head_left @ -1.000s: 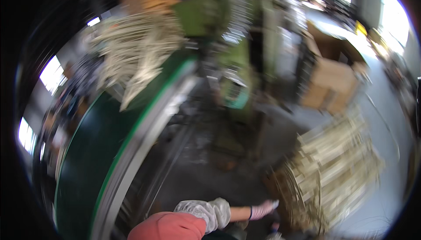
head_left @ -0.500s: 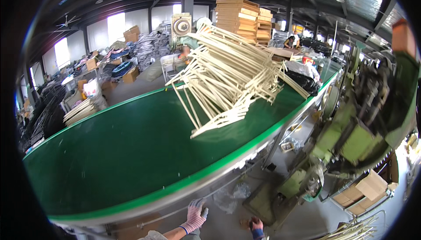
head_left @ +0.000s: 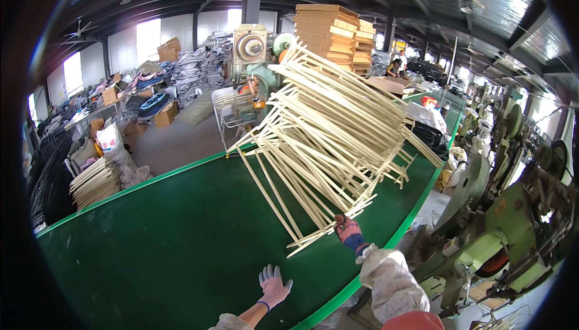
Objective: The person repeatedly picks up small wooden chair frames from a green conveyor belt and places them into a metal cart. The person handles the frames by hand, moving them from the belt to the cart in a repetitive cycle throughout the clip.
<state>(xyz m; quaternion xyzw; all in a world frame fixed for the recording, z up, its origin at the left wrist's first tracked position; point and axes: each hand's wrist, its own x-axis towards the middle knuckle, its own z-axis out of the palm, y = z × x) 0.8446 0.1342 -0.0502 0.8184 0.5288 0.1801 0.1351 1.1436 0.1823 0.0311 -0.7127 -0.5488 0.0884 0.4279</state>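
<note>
A large stack of cream-coloured tube frames lies piled on the green conveyor belt, with thin bars crossing and legs sticking out toward me. My right hand, in a pink and dark blue glove, is at the near end of the lowest frames, its fingers curled round a bar there. Closer to me, my left hand in a pale pink glove with grey fingertips is over the belt. Its fingers are spread and it holds nothing.
Green presses stand along the belt's right side. Beyond the pile are a dark bag and tall stacked cardboard boxes. A machine with a round dial stands behind the belt. Bundled slats lean at the left; two people work far back.
Both hands have come up from below the belt's near edge. The right now grips a frame's near end; the left is over the belt. The view has shifted closer to the pile.
</note>
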